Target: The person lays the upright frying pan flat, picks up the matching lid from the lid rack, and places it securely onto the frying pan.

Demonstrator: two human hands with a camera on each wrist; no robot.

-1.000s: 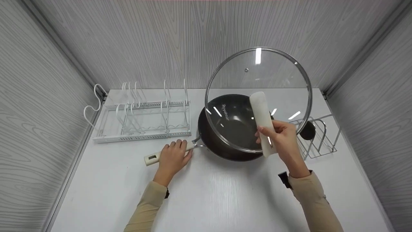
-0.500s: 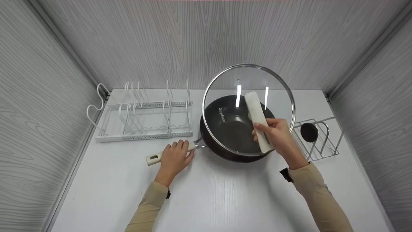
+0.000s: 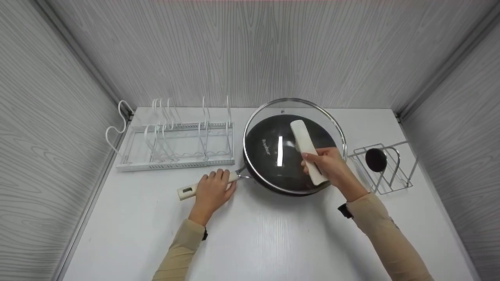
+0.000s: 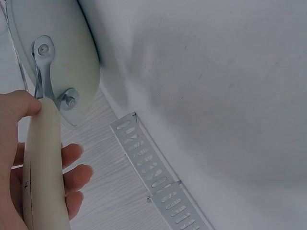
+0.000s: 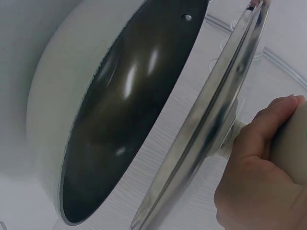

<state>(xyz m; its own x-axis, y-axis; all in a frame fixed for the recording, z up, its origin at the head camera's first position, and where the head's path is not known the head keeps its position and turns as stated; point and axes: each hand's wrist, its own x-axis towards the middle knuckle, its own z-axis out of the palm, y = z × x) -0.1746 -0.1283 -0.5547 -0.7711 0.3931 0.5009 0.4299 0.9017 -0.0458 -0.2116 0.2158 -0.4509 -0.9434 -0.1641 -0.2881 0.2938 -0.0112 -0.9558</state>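
A dark-lined wok (image 3: 269,171) stands on the white table, its cream handle (image 3: 187,191) pointing left. My left hand (image 3: 212,191) grips that handle; in the left wrist view the fingers (image 4: 76,177) curl round it. My right hand (image 3: 326,164) holds the long cream handle (image 3: 304,140) of a glass lid (image 3: 336,132). The lid hangs over the wok with its far edge reaching past the wok's rim. In the right wrist view a gap shows between the lid's steel rim (image 5: 201,115) and the wok's rim (image 5: 144,143).
On the left lies a white wire rack (image 3: 175,166) with upright dividers. At the right is a smaller grey wire rack (image 3: 390,191) with a round dark piece (image 3: 376,160) on it. Grey wood-grain walls (image 3: 250,50) close in the back and both sides.
My right hand has brought the lid down and slightly left, flatter over the wok. The left hand and the wok stay nearly where they were.
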